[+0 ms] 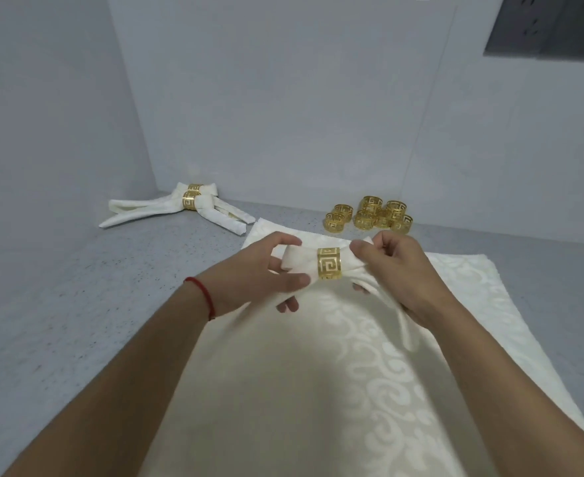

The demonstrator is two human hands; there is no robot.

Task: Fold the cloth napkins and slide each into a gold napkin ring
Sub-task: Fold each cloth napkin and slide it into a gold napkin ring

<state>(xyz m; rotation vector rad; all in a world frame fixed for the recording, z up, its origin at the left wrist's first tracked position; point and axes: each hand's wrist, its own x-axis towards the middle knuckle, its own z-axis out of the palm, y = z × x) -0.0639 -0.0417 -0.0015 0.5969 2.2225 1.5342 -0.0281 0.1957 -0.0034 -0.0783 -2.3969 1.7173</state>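
Note:
A folded cream napkin (299, 259) runs through a gold napkin ring (329, 267) with a cut-out key pattern, held up above the table. My left hand (249, 273) pinches the napkin's folded end to the left of the ring. My right hand (397, 266) grips the cloth to the right of the ring, and the napkin's tail hangs down under that hand. Beneath both hands lies a stack of flat cream damask napkins (318, 390).
Two ringed napkins (180, 210) lie crossed at the back left by the wall corner. Several loose gold rings (369, 217) are heaped at the back near the wall. The grey speckled tabletop (77, 304) stretches left of the stack. White walls close in behind and left.

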